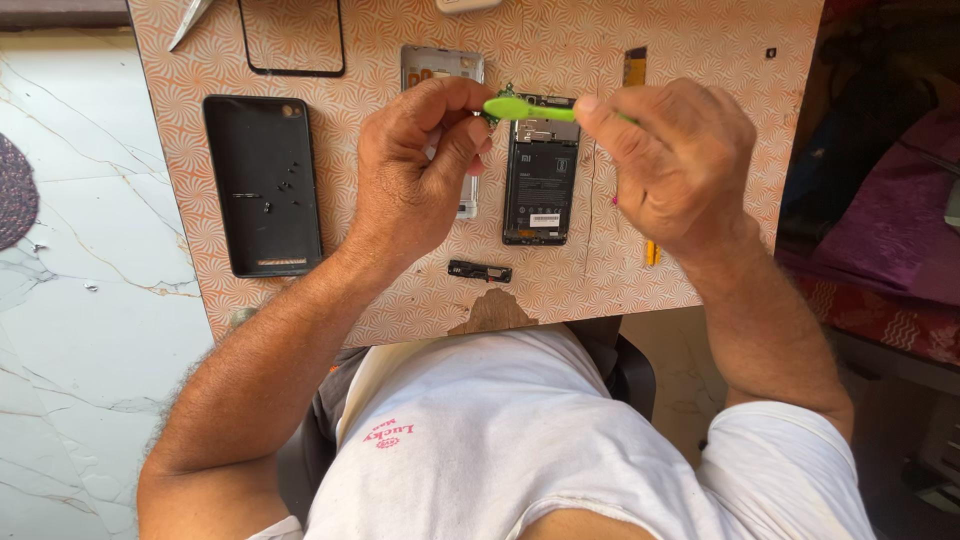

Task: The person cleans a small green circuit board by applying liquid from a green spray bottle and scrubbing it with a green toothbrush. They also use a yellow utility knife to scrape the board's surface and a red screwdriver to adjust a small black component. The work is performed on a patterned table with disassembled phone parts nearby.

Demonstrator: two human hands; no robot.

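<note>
- The black back cover (263, 198) lies inside-up at the left of the bench (400, 30), with tiny screws loose in it; a knock from the forearm could scatter them.
- The left hand (415, 170) pinches a small part, probably a circuit board, between thumb and fingers; it is mostly hidden. A slack pinch could drop it onto the silver frame (440, 65) beneath.
- The green brush (530, 108) meets that part above the bench; hard strokes could bend or snap something delicate.
- The opened phone (541, 185) lies just below, so dust may fall into it.
- The right hand (672, 160) grips the brush handle, fingers pressed together; a slip could jab the phone's battery.
</note>
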